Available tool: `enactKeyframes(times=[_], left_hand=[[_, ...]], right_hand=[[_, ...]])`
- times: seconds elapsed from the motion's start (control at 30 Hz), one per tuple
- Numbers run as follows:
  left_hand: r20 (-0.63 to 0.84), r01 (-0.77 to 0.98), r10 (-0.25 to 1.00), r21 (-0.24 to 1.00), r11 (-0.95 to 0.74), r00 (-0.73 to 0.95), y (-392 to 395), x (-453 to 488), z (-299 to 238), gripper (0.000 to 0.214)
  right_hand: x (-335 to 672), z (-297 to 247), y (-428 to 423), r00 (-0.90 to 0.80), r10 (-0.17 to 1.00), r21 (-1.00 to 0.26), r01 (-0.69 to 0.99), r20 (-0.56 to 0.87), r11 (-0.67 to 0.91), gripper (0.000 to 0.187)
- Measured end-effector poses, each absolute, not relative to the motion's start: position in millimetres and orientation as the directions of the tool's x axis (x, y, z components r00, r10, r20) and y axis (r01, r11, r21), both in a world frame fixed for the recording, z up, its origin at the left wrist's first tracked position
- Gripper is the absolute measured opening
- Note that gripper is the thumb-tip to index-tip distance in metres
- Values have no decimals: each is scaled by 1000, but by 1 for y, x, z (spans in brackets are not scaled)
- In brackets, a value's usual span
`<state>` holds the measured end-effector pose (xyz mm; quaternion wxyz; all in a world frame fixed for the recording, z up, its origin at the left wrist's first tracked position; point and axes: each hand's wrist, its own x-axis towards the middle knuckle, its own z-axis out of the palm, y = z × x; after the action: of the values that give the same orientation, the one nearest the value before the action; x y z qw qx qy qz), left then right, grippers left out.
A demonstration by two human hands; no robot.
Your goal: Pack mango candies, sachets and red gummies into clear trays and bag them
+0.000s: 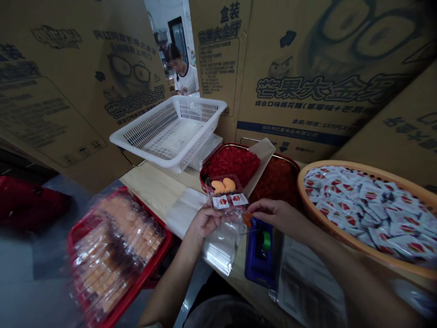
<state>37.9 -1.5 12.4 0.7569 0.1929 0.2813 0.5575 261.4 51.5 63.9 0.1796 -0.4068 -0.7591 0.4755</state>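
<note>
My left hand (205, 222) is closed on the near edge of a small clear plastic pack (227, 193). The pack holds two orange pieces and two small white sachets with red print. My right hand (273, 214) pinches the pack's other near edge, with a bit of orange showing at the fingertips. Both hands hold it above the light wooden table (150, 184), just over a blue tape dispenser (261, 250). A clear bag (221, 246) hangs below the pack.
A red tray of red sweets (235, 161) lies behind the pack. A round orange basket (375, 248) of white sachets sits right. An empty white plastic basket (170, 132) stands at the back. A red crate of wrapped packs (116, 255) is left. Cardboard boxes wall the table; another person stands in the gap.
</note>
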Motion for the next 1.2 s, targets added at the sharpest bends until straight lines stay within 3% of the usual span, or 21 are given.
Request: enactKeyframes(times=[0.07, 0.13, 0.23, 0.3, 0.47, 0.77, 0.9, 1.0, 1.2], left_hand=[[-199, -733, 953, 608, 304, 231, -1, 37, 12, 62], [-189, -731, 953, 611, 304, 238, -1, 36, 12, 60], [-184, -737, 955, 607, 297, 234, -1, 35, 12, 60], [-183, -744, 957, 602, 291, 226, -1, 35, 11, 61], [-189, -760, 956, 580, 294, 226, 1, 34, 12, 58], [-263, -769, 940, 547, 330, 216, 4, 31, 7, 38], [-283, -778, 936, 531, 335, 210, 4, 31, 9, 40], [-291, -783, 934, 523, 337, 207, 4, 32, 9, 40], [-273, -791, 938, 514, 331, 215, 5, 33, 7, 48]], right_hand=[[271, 57, 64, -506, 861, -784, 552, -44, 284, 17], [279, 47, 79, -403, 915, -604, 730, -1, 320, 14], [283, 30, 96, -362, 927, -288, 902, -102, 321, 23], [282, 19, 102, -366, 917, -211, 920, -157, 331, 31], [279, 1, 108, -416, 895, -304, 884, -164, 355, 13], [285, 4, 104, -412, 905, -501, 808, -105, 309, 6], [293, 12, 104, -305, 951, -719, 673, -55, 174, 12], [298, 20, 103, -231, 966, -872, 489, -119, 10, 19], [292, 46, 93, -189, 940, -934, 278, -283, -225, 28]])
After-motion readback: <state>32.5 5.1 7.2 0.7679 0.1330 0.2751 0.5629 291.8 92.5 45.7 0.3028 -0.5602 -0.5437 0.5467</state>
